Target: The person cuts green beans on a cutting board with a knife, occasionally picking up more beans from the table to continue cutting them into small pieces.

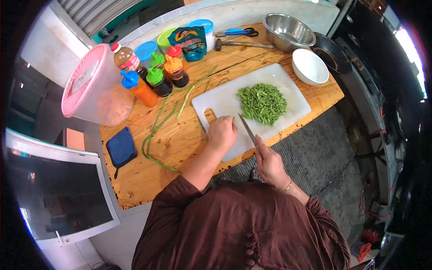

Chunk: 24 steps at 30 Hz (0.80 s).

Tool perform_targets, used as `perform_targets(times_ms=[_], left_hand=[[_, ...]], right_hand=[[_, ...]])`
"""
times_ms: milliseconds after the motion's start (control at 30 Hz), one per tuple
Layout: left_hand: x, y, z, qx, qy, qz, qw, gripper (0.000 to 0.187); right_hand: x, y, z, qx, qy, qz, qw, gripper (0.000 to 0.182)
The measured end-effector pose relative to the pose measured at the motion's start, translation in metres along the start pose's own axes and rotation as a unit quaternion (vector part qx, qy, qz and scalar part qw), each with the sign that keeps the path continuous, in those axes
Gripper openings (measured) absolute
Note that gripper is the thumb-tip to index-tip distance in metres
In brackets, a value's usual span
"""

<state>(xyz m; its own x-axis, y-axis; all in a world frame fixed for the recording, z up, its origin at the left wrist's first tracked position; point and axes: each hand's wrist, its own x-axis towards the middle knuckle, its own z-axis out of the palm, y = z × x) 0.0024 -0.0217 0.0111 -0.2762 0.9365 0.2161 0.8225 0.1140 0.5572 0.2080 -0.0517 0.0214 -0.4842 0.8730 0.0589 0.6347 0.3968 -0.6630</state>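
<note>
My right hand (271, 167) grips a kitchen knife (248, 129), its blade pointing up and left over the white cutting board (201, 100). Closed at the board's left part, near the handle slot, is my left hand (223, 133). A small green tip of a green bean (233, 119) shows at its fingers, just left of the blade; the rest is hidden. A heap of chopped green beans (262, 104) lies on the board, beyond the knife. Several long uncut green beans (155, 129) stretch over the wooden table to the left.
A white bowl (310, 66), steel bowl (289, 32) and black pan (332, 53) stand at the right. Behind the board lie a hammer (245, 44) and scissors (246, 32). Sauce bottles (175, 71), a pink-lidded tub (90, 85) and a blue cloth item (121, 146) are left.
</note>
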Motion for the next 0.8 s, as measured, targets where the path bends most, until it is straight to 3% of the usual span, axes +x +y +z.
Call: perform_targets(times_ms=[200, 333, 533, 800], left_hand=[[-0.015, 0.001, 0.015, -0.047, 0.012, 0.007, 0.999, 0.014], [-0.015, 0.004, 0.013, -0.036, -0.008, -0.005, 0.999, 0.017], [-0.016, 0.013, 0.016, -0.049, -0.013, -0.071, 0.996, 0.013], [-0.022, 0.017, 0.025, -0.005, 0.020, -0.077, 0.997, 0.011]], right_hand=[[-0.003, -0.006, -0.004, -0.059, -0.072, 0.016, 0.996, 0.059], [0.000, 0.001, 0.002, -0.101, -0.097, -0.034, 0.990, 0.063], [0.015, -0.002, -0.004, -0.148, -0.136, -0.056, 0.978, 0.070], [0.051, -0.003, 0.015, -0.172, -0.104, -0.093, 0.975, 0.065]])
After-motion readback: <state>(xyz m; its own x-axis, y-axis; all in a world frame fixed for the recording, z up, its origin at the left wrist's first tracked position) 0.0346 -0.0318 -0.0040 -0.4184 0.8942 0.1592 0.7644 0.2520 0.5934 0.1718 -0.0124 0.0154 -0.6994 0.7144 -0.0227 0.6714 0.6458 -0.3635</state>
